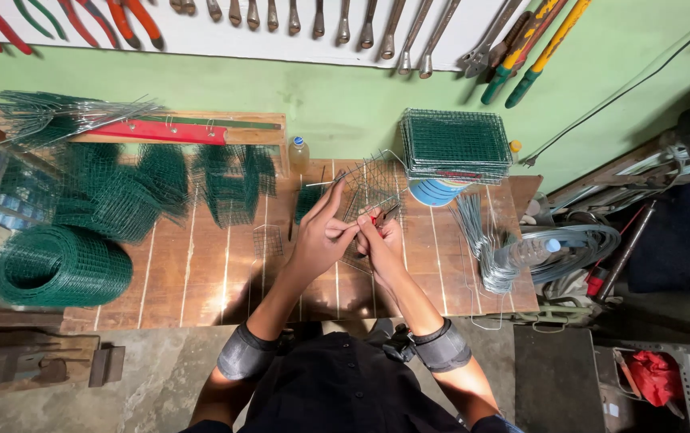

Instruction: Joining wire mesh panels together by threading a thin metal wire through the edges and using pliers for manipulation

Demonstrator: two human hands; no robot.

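Both hands meet mid-bench, forearms converging: left hand (321,234) pinches the wire mesh piece (367,191), fingers extended; right hand (381,239) grips red-handled pliers (383,215).

Over the wooden table (201,273), my left hand (319,236) pinches a small wire mesh piece (369,188); my right hand (379,236) grips red-handled pliers (385,215) against it. Green mesh roll (56,265) far left, stacked mesh panels (453,144) right, wire coil (569,244) beyond.
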